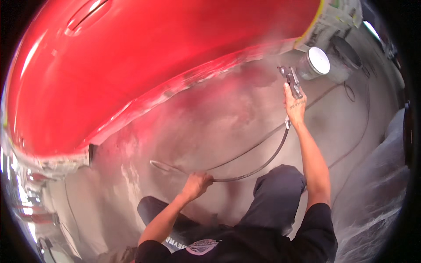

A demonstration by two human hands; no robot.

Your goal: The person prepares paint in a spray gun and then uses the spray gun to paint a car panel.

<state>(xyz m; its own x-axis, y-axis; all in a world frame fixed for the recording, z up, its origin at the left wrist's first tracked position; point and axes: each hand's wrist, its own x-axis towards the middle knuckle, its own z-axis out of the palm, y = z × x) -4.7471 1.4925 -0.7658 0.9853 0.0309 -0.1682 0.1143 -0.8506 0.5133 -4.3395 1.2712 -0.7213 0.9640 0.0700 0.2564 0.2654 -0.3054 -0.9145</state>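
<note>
My right hand (pixel 296 105) is closed around the handle of a spray gun (pixel 293 81), held up near the right end of a glossy red car panel (pixel 144 52). Beside the gun is a grey paint cup (pixel 313 65) with a round white top; it looks joined to the gun, though the joint is not plain. A dark air hose (pixel 267 164) hangs from the gun's handle and curves down to my left hand (pixel 198 184). That hand is closed on the hose, above my bent left knee.
Masking paper (pixel 331 26) edged with yellow tape borders the panel at right; more paper (pixel 66 165) covers its left end. Loops of hose trail over the grey floor (pixel 237 118), which has reddish patches. Clear plastic sheeting (pixel 372 188) hangs at right. Haze softens the view.
</note>
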